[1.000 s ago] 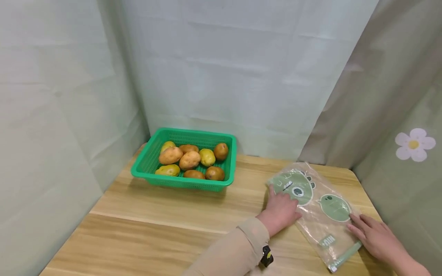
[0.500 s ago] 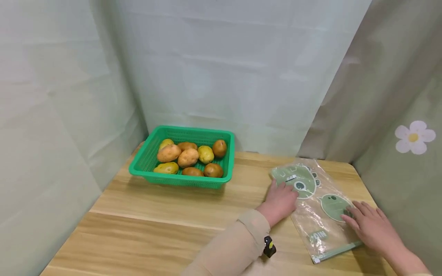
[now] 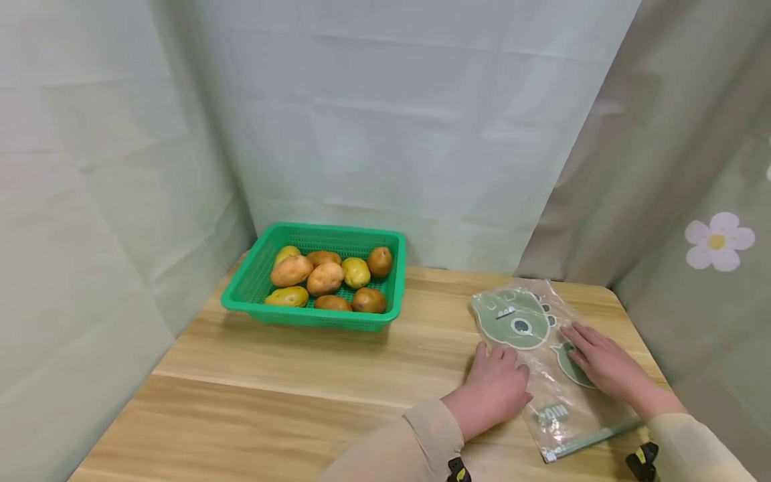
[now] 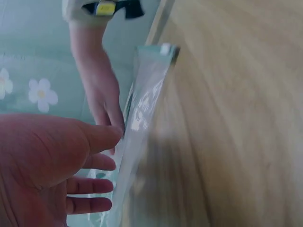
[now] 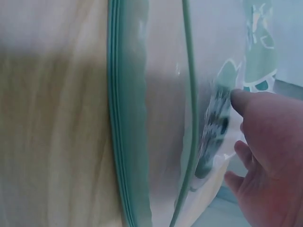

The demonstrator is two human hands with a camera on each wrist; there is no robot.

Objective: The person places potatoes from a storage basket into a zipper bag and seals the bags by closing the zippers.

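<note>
Plastic, clear and crinkled, makes up the one zip bag [image 3: 545, 355] lying flat on the pale wooden table [image 3: 289, 395], printed with two green cartoon blobs and closed along its near edge by a green ribbed zip strip [image 5: 124, 118]. Left hand [image 3: 495, 388] rests flat on the bag's left edge, fingers straight and lightly spread, gripping nothing. Right hand [image 3: 602, 365] lies palm down on the bag's right half, over the smaller blob, fingers extended and holding nothing; the right wrist view shows its thumb [image 5: 258, 116] pressing the film. Well left of the bag stands one green mesh plastic basket [image 3: 253, 294], rectangular with a rolled rim, holding eight smooth, rounded potatoes [image 3: 325, 278], some tan, some yellow-green, some brown. Pale cloth hangs behind the basket.
</note>
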